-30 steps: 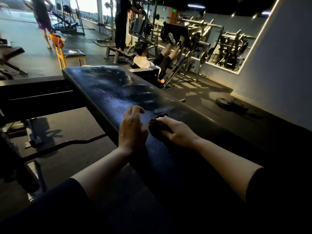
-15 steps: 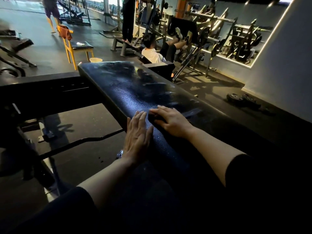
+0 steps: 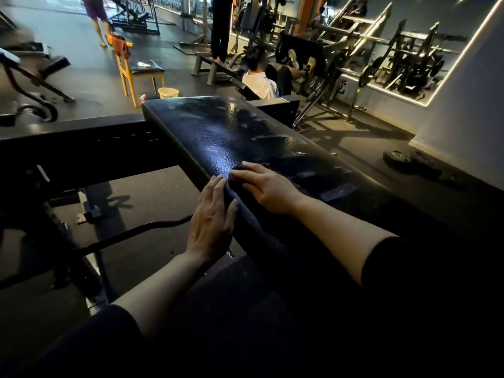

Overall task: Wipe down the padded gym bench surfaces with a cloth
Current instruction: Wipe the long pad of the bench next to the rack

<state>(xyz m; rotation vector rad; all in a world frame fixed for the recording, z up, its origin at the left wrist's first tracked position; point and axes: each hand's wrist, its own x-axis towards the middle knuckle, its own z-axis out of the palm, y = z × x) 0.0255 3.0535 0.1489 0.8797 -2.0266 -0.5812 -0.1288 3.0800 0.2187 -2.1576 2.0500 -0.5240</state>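
Observation:
A long black padded bench (image 3: 231, 132) runs from me toward the far middle, its top shiny and streaked with damp. My right hand (image 3: 267, 186) lies on the pad with its fingers arched over a small dark bunched cloth (image 3: 236, 178), holding it against the surface. Most of the cloth is hidden under those fingers. My left hand (image 3: 212, 222) rests flat on the bench's left edge just beside it, fingers straight and together, holding nothing.
A black frame beam (image 3: 81, 143) and a curved bar (image 3: 131, 233) lie left of the bench. Beyond stand a yellow chair (image 3: 136, 72), a pale bucket (image 3: 168, 92) and a seated person (image 3: 259, 80). Weight plates (image 3: 398, 159) lie on the floor right.
My left hand went from curled on the pad to flat on the left edge. My right hand slid the cloth leftward across the pad. The view moved closer.

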